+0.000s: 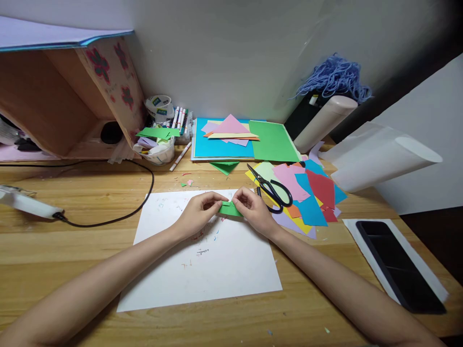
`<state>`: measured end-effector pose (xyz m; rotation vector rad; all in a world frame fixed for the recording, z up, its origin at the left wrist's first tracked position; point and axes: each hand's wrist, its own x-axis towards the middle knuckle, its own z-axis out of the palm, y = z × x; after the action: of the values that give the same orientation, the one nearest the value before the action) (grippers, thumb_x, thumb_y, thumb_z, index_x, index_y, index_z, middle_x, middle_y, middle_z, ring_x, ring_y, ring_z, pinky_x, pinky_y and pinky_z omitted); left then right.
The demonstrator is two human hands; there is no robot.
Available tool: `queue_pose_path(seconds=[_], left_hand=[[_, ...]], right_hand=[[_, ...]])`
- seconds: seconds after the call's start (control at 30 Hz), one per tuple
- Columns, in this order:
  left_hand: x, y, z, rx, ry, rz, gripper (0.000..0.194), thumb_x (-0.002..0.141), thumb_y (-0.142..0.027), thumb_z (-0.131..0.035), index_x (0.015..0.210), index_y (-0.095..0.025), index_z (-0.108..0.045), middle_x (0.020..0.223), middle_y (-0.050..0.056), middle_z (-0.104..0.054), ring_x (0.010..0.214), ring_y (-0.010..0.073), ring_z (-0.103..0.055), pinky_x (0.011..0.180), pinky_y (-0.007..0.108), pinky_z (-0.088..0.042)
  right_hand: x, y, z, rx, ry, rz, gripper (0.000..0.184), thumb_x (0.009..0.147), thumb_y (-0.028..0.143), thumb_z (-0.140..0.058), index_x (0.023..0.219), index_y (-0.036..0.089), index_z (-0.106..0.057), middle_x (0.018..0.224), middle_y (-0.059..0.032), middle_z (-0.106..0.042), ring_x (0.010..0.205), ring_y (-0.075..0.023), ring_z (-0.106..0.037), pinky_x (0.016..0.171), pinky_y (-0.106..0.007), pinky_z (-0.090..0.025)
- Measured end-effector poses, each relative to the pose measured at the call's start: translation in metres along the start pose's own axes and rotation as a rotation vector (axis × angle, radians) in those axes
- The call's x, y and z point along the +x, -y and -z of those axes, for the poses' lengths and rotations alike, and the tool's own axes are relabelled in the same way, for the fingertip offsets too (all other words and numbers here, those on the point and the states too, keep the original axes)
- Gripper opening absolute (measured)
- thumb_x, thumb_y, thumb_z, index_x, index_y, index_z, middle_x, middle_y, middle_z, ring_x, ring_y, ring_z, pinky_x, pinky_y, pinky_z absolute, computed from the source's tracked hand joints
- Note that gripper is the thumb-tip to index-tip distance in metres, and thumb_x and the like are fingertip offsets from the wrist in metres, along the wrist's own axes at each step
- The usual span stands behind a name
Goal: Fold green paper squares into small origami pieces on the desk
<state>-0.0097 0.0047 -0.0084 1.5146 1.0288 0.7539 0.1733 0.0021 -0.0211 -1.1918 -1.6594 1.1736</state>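
Observation:
A small piece of green paper (229,209) is held between my two hands, its upper edge folded over into a narrow strip. My left hand (198,211) pinches its left end between thumb and fingers. At the other end, my right hand (252,210) grips the paper the same way. Both hands are over the upper part of a white sheet (231,270) marked with coloured pen strokes. Black-handled scissors (272,190) lie just right of my right hand, on top of coloured paper scraps (314,197).
Behind stand a stack of coloured paper (275,140), a tub of scraps (156,153) and several markers (181,118). A cardboard box (65,96) and a cable (150,193) are at left. At right are a phone (400,265), paper rolls (325,123) and blue yarn (334,77).

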Motion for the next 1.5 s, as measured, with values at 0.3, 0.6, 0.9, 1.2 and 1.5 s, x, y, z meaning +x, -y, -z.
queue_pose_path(seconds=[0.3,0.6,0.9,1.2,1.5], left_hand=[[-0.0011,-0.0001,-0.0002,-0.034,-0.001,0.030,0.021,0.078,-0.022,-0.052,0.094,-0.013,-0.064,0.089,0.007,-0.066,0.077,0.0150,-0.061,0.070,0.026,-0.047],[-0.0018,-0.0014,-0.0012,-0.037,-0.015,0.036,0.020,0.077,-0.028,-0.057,0.089,-0.012,-0.063,0.083,0.007,-0.067,0.072,0.0150,-0.061,0.067,0.027,-0.049],[0.0003,0.0025,-0.0019,-0.044,-0.057,0.031,0.022,0.078,-0.034,-0.057,0.081,-0.013,-0.063,0.080,0.005,-0.066,0.074,0.0151,-0.060,0.068,0.026,-0.047],[0.0007,0.0057,-0.0014,-0.017,-0.053,0.023,0.022,0.080,-0.035,-0.056,0.081,-0.014,-0.061,0.078,0.004,-0.063,0.072,0.0132,-0.057,0.066,0.024,-0.043],[0.0003,0.0017,-0.0008,0.021,-0.028,0.007,0.023,0.081,-0.036,-0.053,0.081,-0.014,-0.060,0.078,0.003,-0.061,0.073,0.0141,-0.055,0.067,0.025,-0.042]], right_hand=[[0.0005,-0.0020,0.0001,-0.012,-0.013,0.017,0.013,0.085,0.030,-0.047,0.078,0.019,-0.047,0.072,0.0005,-0.049,0.067,-0.0129,-0.045,0.063,-0.025,-0.037],[0.0002,-0.0029,0.0000,-0.013,0.009,0.029,0.011,0.085,0.029,-0.048,0.079,0.019,-0.049,0.074,0.0004,-0.050,0.070,-0.0130,-0.048,0.065,-0.025,-0.039],[-0.0005,-0.0011,0.0006,0.025,0.091,0.022,0.013,0.083,0.032,-0.052,0.084,0.020,-0.052,0.079,-0.0016,-0.054,0.074,-0.0142,-0.052,0.069,-0.026,-0.043],[0.0010,0.0012,0.0012,0.073,0.132,-0.025,0.013,0.083,0.032,-0.054,0.083,0.019,-0.052,0.078,-0.0008,-0.053,0.073,-0.0132,-0.051,0.066,-0.025,-0.041],[0.0008,0.0012,0.0010,0.040,0.122,-0.007,0.013,0.082,0.031,-0.054,0.080,0.018,-0.053,0.076,-0.0004,-0.052,0.070,-0.0126,-0.050,0.065,-0.025,-0.040]])
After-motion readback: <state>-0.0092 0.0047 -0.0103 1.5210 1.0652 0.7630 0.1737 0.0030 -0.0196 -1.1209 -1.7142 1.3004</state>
